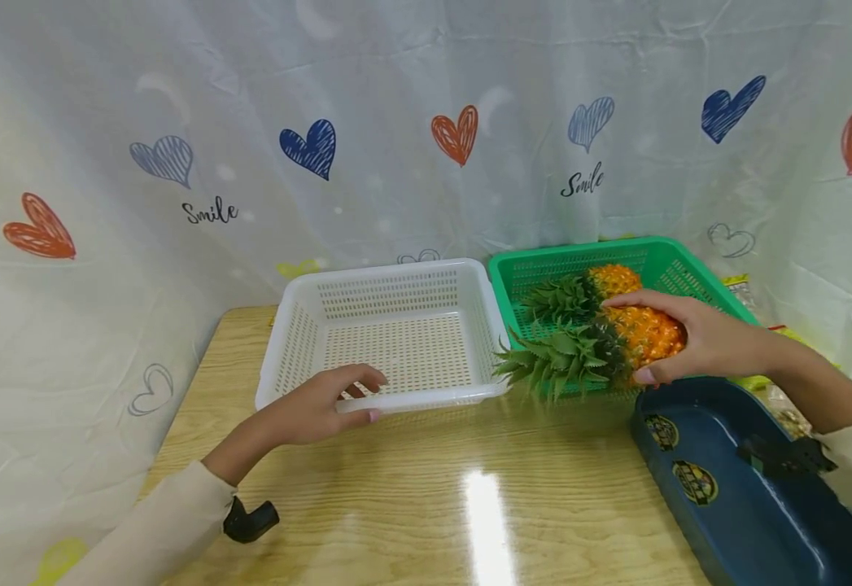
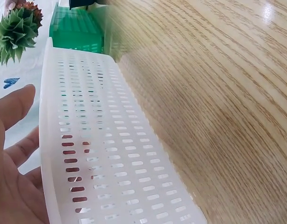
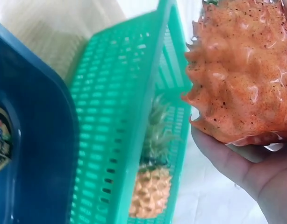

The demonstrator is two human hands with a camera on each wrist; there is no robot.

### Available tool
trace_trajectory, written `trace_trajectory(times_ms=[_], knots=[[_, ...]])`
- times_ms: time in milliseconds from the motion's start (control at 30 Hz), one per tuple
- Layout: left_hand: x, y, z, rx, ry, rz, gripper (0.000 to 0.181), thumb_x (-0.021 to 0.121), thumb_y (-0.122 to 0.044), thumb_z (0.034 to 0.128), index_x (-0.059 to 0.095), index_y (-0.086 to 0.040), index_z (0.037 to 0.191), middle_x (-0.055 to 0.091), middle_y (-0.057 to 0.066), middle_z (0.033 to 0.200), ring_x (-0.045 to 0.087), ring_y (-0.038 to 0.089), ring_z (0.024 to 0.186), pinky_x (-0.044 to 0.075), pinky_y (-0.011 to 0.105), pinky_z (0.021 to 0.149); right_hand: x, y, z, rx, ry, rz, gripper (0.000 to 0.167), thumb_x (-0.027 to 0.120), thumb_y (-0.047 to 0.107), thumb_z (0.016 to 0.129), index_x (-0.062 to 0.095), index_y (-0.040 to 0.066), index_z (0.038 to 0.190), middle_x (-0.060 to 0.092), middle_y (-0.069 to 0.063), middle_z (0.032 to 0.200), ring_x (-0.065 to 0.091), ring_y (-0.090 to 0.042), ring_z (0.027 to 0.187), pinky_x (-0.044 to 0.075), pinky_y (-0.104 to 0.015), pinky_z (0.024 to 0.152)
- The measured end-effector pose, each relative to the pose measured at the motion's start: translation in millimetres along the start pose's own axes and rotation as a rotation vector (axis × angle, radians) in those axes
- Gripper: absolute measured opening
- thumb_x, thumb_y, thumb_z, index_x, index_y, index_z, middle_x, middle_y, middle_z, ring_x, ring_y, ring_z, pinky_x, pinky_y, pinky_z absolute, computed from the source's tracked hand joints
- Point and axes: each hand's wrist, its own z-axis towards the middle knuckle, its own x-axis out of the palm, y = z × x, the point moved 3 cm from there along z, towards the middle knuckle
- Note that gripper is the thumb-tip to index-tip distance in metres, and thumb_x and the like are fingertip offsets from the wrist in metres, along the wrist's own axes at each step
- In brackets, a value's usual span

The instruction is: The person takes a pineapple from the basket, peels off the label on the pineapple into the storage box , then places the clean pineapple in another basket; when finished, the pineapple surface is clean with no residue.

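Observation:
My right hand [image 1: 714, 334] grips an orange pineapple [image 1: 648, 332] by its body, its green leaves pointing left. The fruit is held above the near rim of a green basket [image 1: 513, 260]. A second pineapple [image 1: 614, 281] lies inside that basket. In the right wrist view the held pineapple [image 3: 246, 70] shows its spiky skin against my fingers. My left hand [image 1: 323, 407] is at the near rim of a white basket [image 1: 389, 403], fingers over the rim and thumb outside. In the left wrist view, the left hand [image 2: 15, 154] has its fingers loosely bent beside the white rim, apparently without clasping it.
A dark blue tray [image 1: 755, 488] with round stickers stands at the right, close to the green basket. Plastic packets [image 1: 784, 407] lie beyond it at the far right. A curtain [image 1: 396, 122] with printed hearts hangs behind the wooden table [image 1: 396, 505].

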Motion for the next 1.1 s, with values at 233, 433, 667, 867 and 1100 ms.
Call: trace_trajectory(times_ms=[233,433,667,867,1100], knots=[[1.9,3.4,1.3,-0.022,0.038,-0.001,0.045,0.066,-0.039,0.0980,0.054,-0.020,0.137,0.061,0.005,0.131,0.062,0.026,0.115,0.050,0.046,0.098,-10,-12,9.3,0.046,0.027,0.009,0.082,0.075,0.008,0.085,0.034,0.019,0.155,0.051,-0.016,0.116,0.064,-0.022,0.074,0.056,-0.036,0.059],[1.1,4.6,1.4,-0.008,0.036,0.021,0.040,0.065,-0.036,0.0988,0.057,-0.019,0.134,0.062,0.003,0.129,0.063,0.025,0.113,0.050,0.046,0.097,-18,-25,18.5,0.121,0.042,0.009,0.080,0.075,0.013,0.087,0.034,0.025,0.155,0.054,-0.018,0.108,0.063,-0.026,0.070,0.054,-0.037,0.058],[0.7,5.9,2.9,0.027,0.049,0.025,0.027,0.063,-0.032,0.1003,0.062,-0.020,0.125,0.064,-0.001,0.125,0.063,0.025,0.113,0.051,0.046,0.096,-27,-36,26.4,0.121,0.069,0.012,0.076,0.072,0.013,0.089,0.035,0.021,0.155,0.054,-0.018,0.109,0.062,-0.026,0.075,0.055,-0.037,0.058],[0.3,7.5,3.3,0.017,0.064,0.021,0.025,0.063,-0.030,0.1004,0.063,-0.021,0.123,0.064,-0.002,0.126,0.063,0.026,0.113,0.050,0.047,0.096,-33,-44,34.6,0.148,0.100,0.004,0.074,0.071,0.015,0.089,0.035,0.018,0.154,0.053,-0.017,0.115,0.061,-0.027,0.082,0.057,-0.039,0.063],[-0.8,6.3,3.1,0.016,0.070,0.017,0.024,0.063,-0.034,0.0999,0.064,-0.022,0.121,0.065,-0.003,0.123,0.064,0.025,0.111,0.051,0.046,0.093,-40,-51,45.4,0.187,0.135,0.019,0.074,0.070,0.016,0.091,0.033,0.015,0.155,0.053,-0.017,0.117,0.061,-0.028,0.086,0.057,-0.041,0.066]])
